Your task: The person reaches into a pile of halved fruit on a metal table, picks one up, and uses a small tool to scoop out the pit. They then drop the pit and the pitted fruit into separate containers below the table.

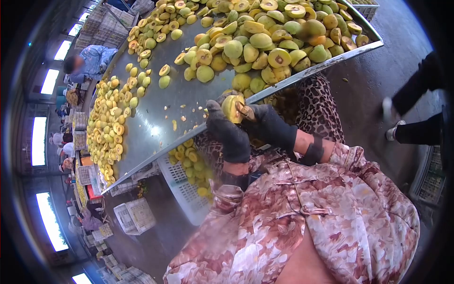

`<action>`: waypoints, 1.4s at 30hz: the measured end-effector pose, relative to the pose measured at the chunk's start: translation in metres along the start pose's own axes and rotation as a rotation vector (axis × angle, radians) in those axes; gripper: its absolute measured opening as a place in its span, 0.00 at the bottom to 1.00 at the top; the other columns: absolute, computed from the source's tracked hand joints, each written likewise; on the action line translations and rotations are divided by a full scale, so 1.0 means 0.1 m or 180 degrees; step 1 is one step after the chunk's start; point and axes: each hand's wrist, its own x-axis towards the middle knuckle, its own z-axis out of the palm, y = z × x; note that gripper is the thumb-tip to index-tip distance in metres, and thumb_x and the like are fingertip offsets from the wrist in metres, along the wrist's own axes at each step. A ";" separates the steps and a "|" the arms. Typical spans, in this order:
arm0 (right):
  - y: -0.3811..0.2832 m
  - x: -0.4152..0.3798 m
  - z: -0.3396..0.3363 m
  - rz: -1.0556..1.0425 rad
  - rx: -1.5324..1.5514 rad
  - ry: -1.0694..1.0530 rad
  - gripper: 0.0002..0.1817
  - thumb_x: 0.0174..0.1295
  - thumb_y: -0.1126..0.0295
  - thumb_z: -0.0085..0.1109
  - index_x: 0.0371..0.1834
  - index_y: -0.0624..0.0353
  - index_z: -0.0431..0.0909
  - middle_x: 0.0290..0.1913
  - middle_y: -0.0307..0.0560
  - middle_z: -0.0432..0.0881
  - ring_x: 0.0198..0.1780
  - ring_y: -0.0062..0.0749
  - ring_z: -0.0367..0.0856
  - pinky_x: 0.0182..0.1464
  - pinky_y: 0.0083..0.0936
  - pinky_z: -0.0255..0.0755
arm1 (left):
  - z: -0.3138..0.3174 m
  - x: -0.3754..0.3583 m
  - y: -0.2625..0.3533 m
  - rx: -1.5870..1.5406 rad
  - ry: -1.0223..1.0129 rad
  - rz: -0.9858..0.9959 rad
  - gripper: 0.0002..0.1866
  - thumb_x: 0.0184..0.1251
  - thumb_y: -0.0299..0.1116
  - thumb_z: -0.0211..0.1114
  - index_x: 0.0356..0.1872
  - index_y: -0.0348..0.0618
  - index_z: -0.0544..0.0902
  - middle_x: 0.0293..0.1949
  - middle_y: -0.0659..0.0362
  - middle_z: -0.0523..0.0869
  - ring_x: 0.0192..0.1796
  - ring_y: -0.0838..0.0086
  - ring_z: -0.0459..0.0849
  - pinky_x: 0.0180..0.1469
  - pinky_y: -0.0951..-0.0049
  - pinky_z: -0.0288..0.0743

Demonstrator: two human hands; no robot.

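Holding a yellow fruit (231,109) right by the near edge of the metal surface (158,104), snug in the left hand (224,124), inside a dark glove (236,146). Reaching in from the right with the right hand (268,124), gloved too, and seemingly meeting the fruit's right side with a small brown thing (247,112). Not being able to tell the state of the right grip, or to name the brown thing. Having the fruit between the two hands, nearer to the left hand, and just left of the right grip. Seemingly pointing the fruit's longer way away from the flowery top (331,208), with a little lean. Looking past it to a big heap of cut fruit (260,40) up and to the right on the surface, and to another heap (108,128) off to the left. Seeing small pale bits (174,125) on the bare metal between. Having a white basket (177,191) with more fruit (191,163) down left of the spotted trousers (324,104), and a white crate (135,217) out on the floor (165,246). Spotting a person in blue (97,59) past the left heap, dark legs (418,90) on the right, and bright windows (39,141) far left.
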 end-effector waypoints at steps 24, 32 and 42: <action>-0.33 0.01 -0.07 0.0179 0.0463 -0.0103 0.07 0.64 0.72 0.68 0.44 0.60 0.85 0.36 0.51 0.88 0.36 0.32 0.85 0.42 0.31 0.78 | 0.10 -0.06 0.37 -0.0883 -0.0654 -0.0509 0.30 0.83 0.57 0.45 0.48 0.36 0.79 0.44 0.49 0.86 0.48 0.60 0.86 0.55 0.60 0.82; -0.08 0.10 -0.08 -0.0561 -0.0701 0.0038 0.05 0.64 0.66 0.67 0.38 0.54 0.87 0.31 0.54 0.86 0.32 0.49 0.86 0.35 0.38 0.77 | 0.18 -0.02 0.49 -0.0607 -0.1102 0.0125 0.29 0.82 0.59 0.47 0.44 0.37 0.78 0.43 0.50 0.84 0.46 0.60 0.86 0.53 0.59 0.82; -0.34 0.03 -0.16 -0.0694 -0.0046 -0.0861 0.11 0.64 0.72 0.66 0.49 0.59 0.82 0.46 0.52 0.87 0.46 0.41 0.86 0.52 0.34 0.77 | 0.12 -0.14 0.55 0.0120 -0.0763 0.0443 0.27 0.82 0.55 0.51 0.36 0.37 0.77 0.37 0.52 0.83 0.41 0.63 0.86 0.46 0.62 0.82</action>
